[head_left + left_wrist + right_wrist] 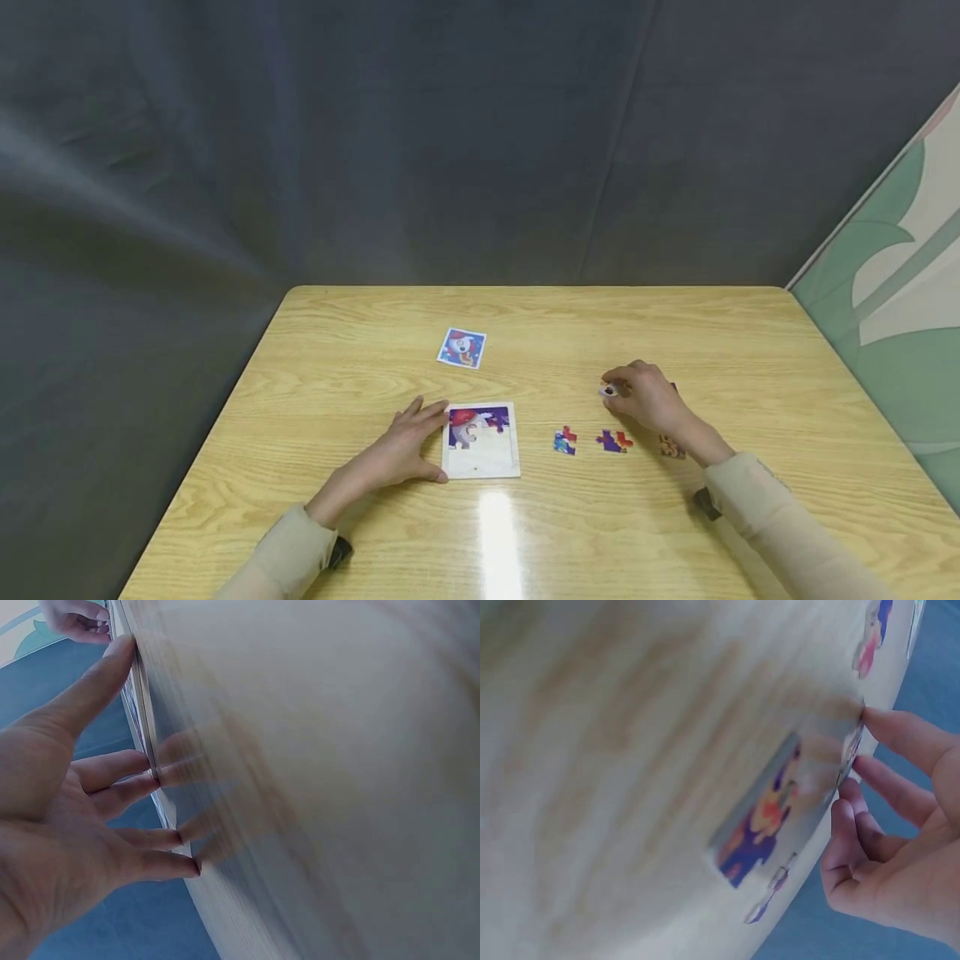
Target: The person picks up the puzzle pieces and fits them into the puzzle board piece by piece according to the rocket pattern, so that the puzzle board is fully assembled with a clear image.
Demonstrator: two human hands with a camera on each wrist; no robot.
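Note:
A white square puzzle tray (pixel 487 462) lies on the table, with several joined purple, red and grey pieces filling its upper part. My left hand (pixel 401 446) rests at the tray's left side, fingers spread and nearly straight, the thumb by the lower corner. In the left wrist view, the fingertips (pixel 178 838) reach down along the edge. To the right, my right hand (pixel 648 404) pinches a white puzzle piece (pixel 608 390) with a black spot between thumb and fingers, close to the table. The right wrist view shows this piece (pixel 851 746) nearly edge-on.
Between tray and right forearm lie a blue-and-red piece (pixel 566 440), a purple-and-orange piece (pixel 615 441) and a brownish piece (pixel 671 447) partly behind the wrist. Another dark piece (pixel 674 387) peeks out past the right hand. A picture card (pixel 461 348) lies beyond the tray.

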